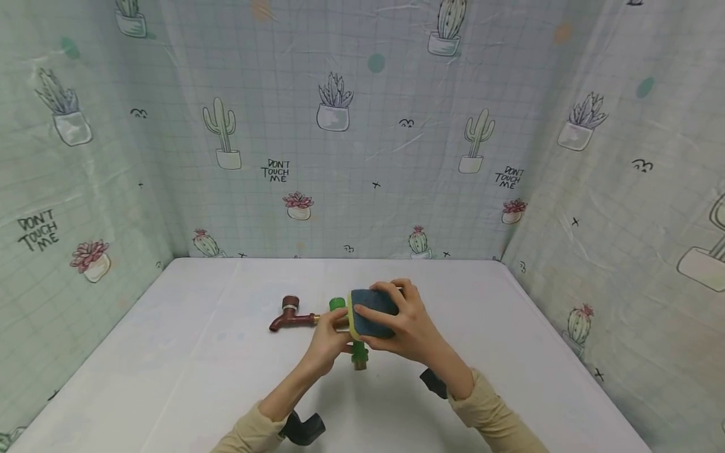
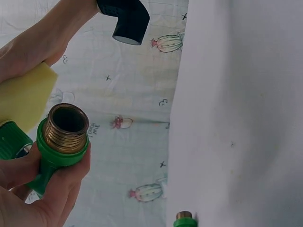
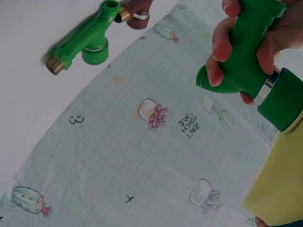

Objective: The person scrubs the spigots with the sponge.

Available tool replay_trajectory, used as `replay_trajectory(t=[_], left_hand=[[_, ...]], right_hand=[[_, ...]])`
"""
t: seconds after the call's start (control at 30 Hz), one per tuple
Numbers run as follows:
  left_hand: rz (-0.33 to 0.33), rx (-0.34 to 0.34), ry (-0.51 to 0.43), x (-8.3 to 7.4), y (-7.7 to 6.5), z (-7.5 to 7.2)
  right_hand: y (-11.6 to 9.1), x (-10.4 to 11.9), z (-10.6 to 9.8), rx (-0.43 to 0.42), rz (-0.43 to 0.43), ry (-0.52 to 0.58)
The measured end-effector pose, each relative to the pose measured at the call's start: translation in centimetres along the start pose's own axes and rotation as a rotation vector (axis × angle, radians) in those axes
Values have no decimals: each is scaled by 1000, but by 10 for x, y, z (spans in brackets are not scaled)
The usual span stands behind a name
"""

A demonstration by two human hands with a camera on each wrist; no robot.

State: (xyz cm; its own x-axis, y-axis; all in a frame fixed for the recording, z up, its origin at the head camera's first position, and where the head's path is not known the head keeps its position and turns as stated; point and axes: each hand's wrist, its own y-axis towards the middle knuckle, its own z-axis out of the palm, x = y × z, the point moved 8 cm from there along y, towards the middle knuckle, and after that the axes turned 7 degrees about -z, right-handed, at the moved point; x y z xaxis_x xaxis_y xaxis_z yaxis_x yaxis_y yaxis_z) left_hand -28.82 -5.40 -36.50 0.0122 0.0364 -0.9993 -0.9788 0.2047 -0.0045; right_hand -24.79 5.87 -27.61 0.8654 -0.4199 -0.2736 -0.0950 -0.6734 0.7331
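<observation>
My left hand grips a green plastic tap, fingers and thumb wrapped around its body. The tap's brass threaded end points toward me, and its ribbed green knob faces the right hand. In my right hand is a sponge, yellow on one side and dark blue on the other. Fingers spread over the blue face, while the yellow side is right at the tap's knob. Both hands are raised over the white table, and in the head view the sponge covers part of the held tap.
A brown tap lies on the white table, left of the hands. Beside it is a second green tap, partly hidden by the hands in the head view. Cactus-print cloth encloses the table's back and sides.
</observation>
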Motion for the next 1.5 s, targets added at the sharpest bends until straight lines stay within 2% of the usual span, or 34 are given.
replay_trajectory(t=[0.27, 0.4, 0.53, 0.77, 1.03, 1.13, 1.3, 1.4, 1.5], left_hand=[[5, 46, -6, 4, -2, -3], [7, 13, -33, 5, -2, -12], [-4, -10, -43, 7, -1, -16], [-59, 66, -14, 11, 0, -3], [-118, 200, -127, 7, -3, 9], [-145, 243, -165, 8, -3, 11], [-146, 270, -185, 6, -3, 10], [-149, 280, -177, 4, -3, 10], [-146, 276, -147, 1, -5, 8]], right_hand=[[-14, -16, 0, -9, 55, 95], [-17, -26, -1, -10, 100, 82], [-11, -26, -2, -32, 133, 139], [5, -10, 11, 10, 98, 191], [-12, -28, 14, -54, 195, 280], [-20, -37, 15, -72, 255, 303], [-26, -42, 16, -86, 343, 354], [-23, -36, 19, -56, 345, 363], [-21, -32, 23, -21, 336, 322]])
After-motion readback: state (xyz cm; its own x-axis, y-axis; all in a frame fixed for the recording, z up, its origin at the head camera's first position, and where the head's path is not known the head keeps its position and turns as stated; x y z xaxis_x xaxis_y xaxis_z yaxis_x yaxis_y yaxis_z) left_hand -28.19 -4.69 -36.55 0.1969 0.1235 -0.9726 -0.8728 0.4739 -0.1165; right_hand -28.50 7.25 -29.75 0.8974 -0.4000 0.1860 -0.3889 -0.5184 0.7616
